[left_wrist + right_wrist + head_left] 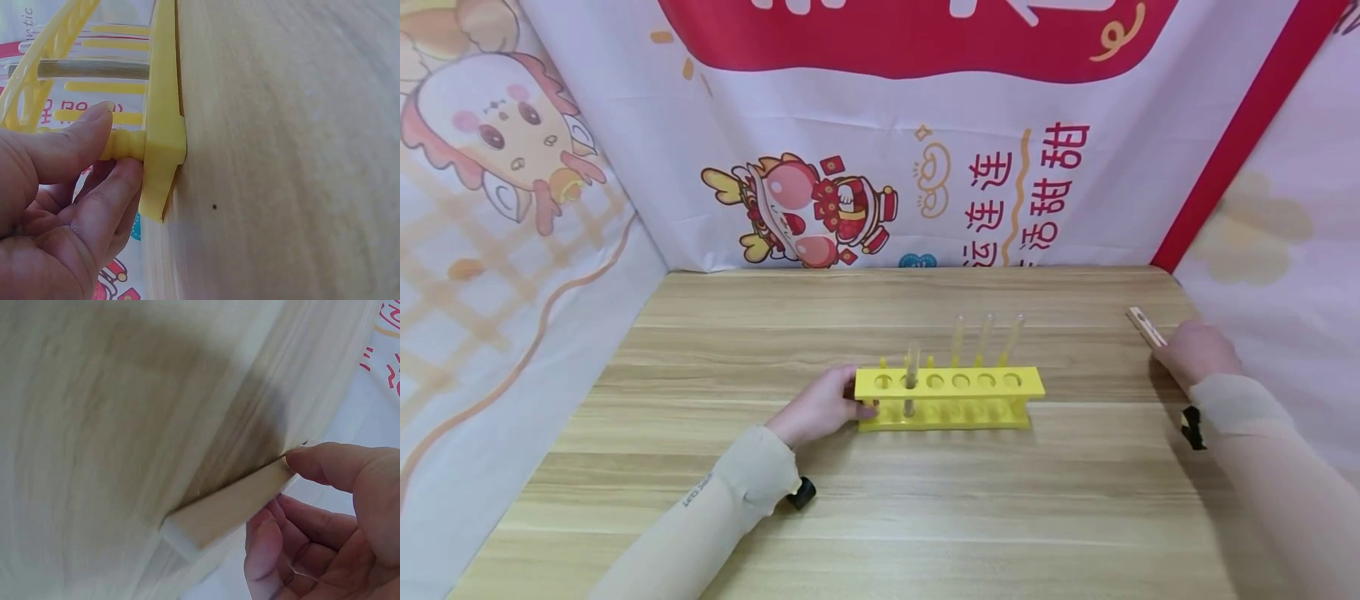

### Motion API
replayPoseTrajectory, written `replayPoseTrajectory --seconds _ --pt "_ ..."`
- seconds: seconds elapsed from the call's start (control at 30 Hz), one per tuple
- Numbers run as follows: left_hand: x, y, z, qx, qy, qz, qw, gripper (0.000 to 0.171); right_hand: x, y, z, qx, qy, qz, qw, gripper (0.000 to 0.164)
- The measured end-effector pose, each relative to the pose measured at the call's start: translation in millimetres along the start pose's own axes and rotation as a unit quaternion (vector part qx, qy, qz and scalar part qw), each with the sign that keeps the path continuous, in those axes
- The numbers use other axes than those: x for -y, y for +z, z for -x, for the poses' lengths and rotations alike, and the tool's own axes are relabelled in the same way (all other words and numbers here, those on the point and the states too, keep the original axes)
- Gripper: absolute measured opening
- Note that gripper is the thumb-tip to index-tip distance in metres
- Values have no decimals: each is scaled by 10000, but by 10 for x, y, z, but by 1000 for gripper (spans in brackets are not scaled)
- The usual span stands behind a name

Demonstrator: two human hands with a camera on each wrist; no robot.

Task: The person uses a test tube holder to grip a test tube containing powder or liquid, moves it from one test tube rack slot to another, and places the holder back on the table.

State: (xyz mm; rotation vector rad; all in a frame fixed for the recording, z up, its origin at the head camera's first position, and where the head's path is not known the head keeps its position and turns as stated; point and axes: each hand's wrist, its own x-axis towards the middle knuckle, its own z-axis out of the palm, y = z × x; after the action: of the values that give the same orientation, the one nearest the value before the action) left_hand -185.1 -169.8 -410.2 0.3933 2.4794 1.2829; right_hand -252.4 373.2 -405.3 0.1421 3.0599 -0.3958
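A yellow test tube rack (951, 383) stands upright on the wooden table. At its left end my left hand (826, 404) grips the rack; the left wrist view shows the thumb and fingers (119, 200) around a yellow end post (125, 145). One clear test tube (912, 367) stands in a hole near that end, and three more (985, 337) sit on the back pegs, towards the right. Far to the right, my right hand (1202, 354) holds a light wooden bar (1146, 327) with dark marks near its tip. In the right wrist view, the thumb and fingers pinch the bar (228, 503) low over the tabletop.
Wood-grain tabletop (925, 517) spreads in front of the rack and between the hands. Printed white cloth (865, 108) hangs along the back edge, with more cloth at both sides. A black strap piece (802, 493) is at the left wrist.
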Motion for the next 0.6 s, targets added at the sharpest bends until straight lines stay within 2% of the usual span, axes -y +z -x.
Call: replayPoseTrajectory --seconds 0.17,0.37,0.6 --pt "-12 -10 -13 9 -69 -13 10000 28 -7 -77 24 242 -53 97 9996 33" --pt "-24 -21 -2 -53 -139 40 9999 31 25 -230 49 301 -515 185 9980 39" --pt "-48 -81 75 -89 61 -265 9996 37 321 -399 175 145 -938 334 9949 49"
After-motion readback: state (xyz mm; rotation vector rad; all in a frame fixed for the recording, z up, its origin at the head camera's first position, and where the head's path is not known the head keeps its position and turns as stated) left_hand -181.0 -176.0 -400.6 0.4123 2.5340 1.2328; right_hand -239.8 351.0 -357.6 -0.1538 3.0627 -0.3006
